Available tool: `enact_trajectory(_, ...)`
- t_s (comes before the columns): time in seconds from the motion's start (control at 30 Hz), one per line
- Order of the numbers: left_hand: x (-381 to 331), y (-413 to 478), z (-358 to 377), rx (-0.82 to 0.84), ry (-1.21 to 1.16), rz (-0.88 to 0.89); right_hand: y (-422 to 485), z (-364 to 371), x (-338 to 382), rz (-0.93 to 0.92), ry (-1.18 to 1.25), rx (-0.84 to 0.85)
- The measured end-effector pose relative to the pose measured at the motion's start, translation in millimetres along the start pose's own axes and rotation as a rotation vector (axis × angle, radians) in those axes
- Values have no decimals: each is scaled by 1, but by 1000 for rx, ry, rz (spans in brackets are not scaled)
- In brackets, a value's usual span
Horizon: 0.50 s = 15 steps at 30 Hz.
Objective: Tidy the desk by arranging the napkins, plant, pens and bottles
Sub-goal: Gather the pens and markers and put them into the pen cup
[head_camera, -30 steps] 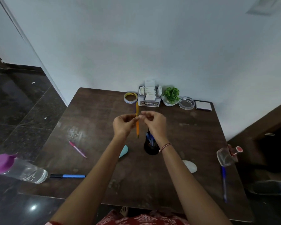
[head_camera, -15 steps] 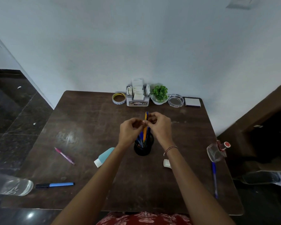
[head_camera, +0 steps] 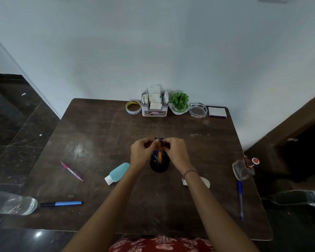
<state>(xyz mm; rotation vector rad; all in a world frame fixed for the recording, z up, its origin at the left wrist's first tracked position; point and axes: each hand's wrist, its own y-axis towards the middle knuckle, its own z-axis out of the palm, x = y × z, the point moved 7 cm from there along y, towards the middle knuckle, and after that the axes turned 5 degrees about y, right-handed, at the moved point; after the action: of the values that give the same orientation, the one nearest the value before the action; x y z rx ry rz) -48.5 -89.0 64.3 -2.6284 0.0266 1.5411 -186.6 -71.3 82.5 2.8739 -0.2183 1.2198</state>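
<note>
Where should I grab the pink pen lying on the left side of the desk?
Pinch the pink pen at mid-barrel from above, squeezing across its width. It lies flat and diagonal on the desk, with bare wood on both sides.

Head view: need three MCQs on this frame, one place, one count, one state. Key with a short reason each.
1. Where does the plant stand?
A) at the back edge, between the napkin holder and the glass ashtray
B) at the front left corner
C) on the floor

2. How many pens and markers lie loose on the table?
A) one
B) three
C) five

3. The orange pen is:
A) flat on the table
B) upright, pinched by both hands, lower end in the black cup
C) in the napkin holder

Key:
1 A: it sits between holder and ashtray, by the wall.
2 B: pink pen, blue marker, blue pen.
3 B: left hand and right hand pinch its top above the cup.
</note>
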Motion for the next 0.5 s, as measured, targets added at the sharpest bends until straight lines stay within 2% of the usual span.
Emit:
enact_trajectory(0.17,9,-2,0,-13,-11,-75,-5,4,3,-63,3,-17)
enact_trajectory(0.5,15,-7,6,42,39,-97,-10,18,-13,-17,74,34)
